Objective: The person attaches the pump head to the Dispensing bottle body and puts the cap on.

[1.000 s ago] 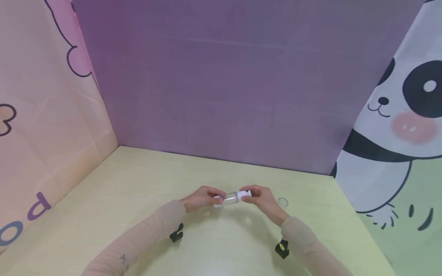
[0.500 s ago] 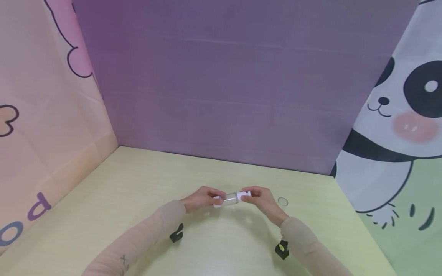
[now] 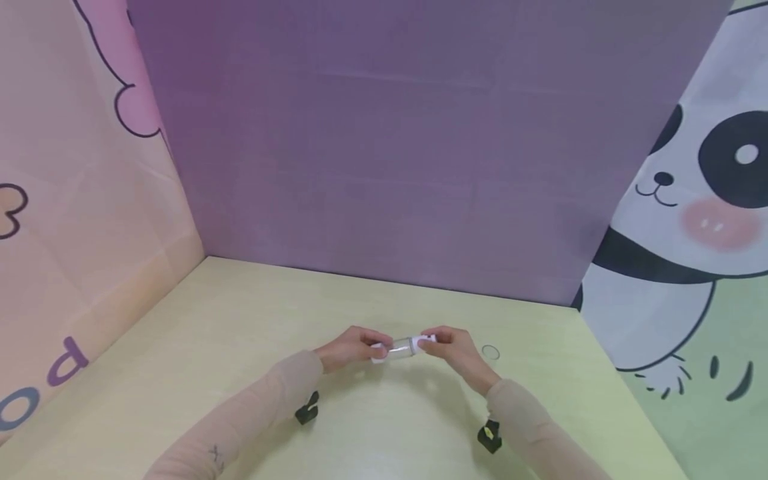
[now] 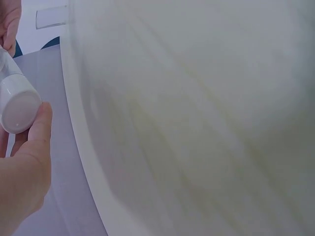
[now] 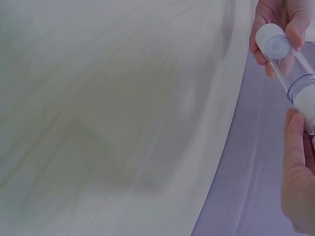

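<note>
Both hands hold a small clear bottle (image 3: 401,347) with a white base and a white top, lying nearly level above the table. My left hand (image 3: 354,348) grips its white base (image 4: 20,105) between thumb and fingers. At the other end, my right hand (image 3: 457,350) pinches the white top (image 5: 306,105). The right wrist view shows a pale disc inside the clear body (image 5: 294,73), close to the base. To the right of the right hand, a clear open-looking cylinder (image 4: 50,17), perhaps the bottle's cap, stands on the table.
A pale wood-look table (image 3: 270,307) lies under the hands. Behind it rises a purple cloth wall (image 3: 384,147). Printed panels stand on both sides, with a panda (image 3: 708,200) on the right one. Black wrist mounts (image 3: 307,408) hang below the sleeves.
Both hands keep their hold on the bottle, with almost no movement. The whole head view has shifted very slightly.
</note>
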### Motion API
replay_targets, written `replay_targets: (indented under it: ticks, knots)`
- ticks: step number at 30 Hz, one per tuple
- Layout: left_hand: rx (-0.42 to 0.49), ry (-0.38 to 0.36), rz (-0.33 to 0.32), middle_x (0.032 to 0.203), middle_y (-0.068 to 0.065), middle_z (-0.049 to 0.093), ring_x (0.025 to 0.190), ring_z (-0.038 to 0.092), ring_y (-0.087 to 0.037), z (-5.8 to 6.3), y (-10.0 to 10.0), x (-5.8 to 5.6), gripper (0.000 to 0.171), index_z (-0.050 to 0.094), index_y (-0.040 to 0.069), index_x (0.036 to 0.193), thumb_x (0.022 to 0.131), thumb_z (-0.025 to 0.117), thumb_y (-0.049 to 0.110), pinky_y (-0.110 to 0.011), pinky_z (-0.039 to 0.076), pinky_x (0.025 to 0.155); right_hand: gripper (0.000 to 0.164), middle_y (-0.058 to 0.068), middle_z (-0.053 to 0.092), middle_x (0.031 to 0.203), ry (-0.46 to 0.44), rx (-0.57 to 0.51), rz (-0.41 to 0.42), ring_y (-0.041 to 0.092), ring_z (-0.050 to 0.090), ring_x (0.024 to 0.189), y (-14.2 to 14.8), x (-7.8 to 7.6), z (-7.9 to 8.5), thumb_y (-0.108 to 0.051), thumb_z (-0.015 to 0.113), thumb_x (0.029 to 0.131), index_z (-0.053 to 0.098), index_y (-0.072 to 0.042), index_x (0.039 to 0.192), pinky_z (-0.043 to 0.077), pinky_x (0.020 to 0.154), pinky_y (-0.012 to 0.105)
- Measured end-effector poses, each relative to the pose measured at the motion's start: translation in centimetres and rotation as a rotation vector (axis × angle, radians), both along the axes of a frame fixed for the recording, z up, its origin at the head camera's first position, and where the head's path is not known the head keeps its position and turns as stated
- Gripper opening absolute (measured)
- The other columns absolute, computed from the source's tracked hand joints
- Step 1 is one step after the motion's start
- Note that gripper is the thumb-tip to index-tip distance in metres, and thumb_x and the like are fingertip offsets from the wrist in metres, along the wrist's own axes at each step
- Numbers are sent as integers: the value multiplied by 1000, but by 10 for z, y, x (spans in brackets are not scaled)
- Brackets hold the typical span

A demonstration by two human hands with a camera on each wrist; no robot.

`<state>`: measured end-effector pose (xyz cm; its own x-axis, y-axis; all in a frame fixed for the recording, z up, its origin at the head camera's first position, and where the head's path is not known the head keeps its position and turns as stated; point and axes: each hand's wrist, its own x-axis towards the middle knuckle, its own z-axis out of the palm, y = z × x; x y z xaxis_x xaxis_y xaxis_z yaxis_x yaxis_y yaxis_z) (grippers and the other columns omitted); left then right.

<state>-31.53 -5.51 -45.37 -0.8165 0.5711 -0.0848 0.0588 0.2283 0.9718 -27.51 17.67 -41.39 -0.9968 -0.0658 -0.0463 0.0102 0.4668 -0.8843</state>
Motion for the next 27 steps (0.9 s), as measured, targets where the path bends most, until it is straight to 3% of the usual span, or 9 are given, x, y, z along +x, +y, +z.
replay_targets:
  ticks: [11, 27]
  knots:
    - [16, -1, -2, 117, -8, 60, 92, 55, -14, -2, 1, 0, 33, 61, 11, 117, 85, 63, 20, -37, 46, 87, 35, 9, 65, 97, -5, -106, -20, 16, 62, 86, -1, -5, -7, -23, 70, 78, 63, -2, 105, 50, 83, 35]
    - [22, -23, 1, 118, -8, 58, 95, 55, -16, -2, 4, -2, 33, 61, 11, 117, 85, 63, 20, -37, 46, 87, 30, 12, 65, 98, -22, -120, -78, 16, 64, 84, -4, -5, -4, -18, 68, 81, 62, 2, 103, 52, 78, 30]
